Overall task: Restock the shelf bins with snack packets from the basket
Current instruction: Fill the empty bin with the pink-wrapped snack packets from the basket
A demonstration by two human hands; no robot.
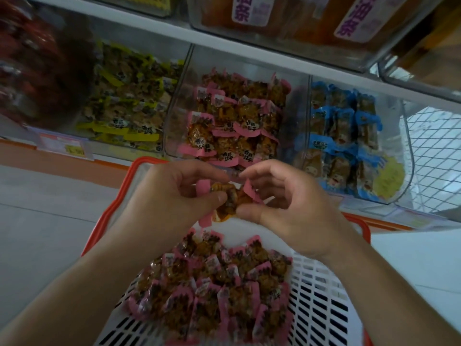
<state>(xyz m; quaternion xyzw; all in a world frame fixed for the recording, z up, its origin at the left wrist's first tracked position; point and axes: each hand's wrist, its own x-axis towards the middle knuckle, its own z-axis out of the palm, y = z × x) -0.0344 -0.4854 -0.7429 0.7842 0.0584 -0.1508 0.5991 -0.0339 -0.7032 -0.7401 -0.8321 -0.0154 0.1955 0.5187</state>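
A small bunch of pink-edged snack packets is gripped between both hands, the left hand and the right hand each curled round it with thumb and fingers, above the far end of the basket. More pink-edged packets are heaped in the white basket with its red rim. Beyond the hands, at the shelf's front edge, the middle clear bin is seen stocked with the same pink packets, flanked by a yellow-packet bin and a blue-packet bin.
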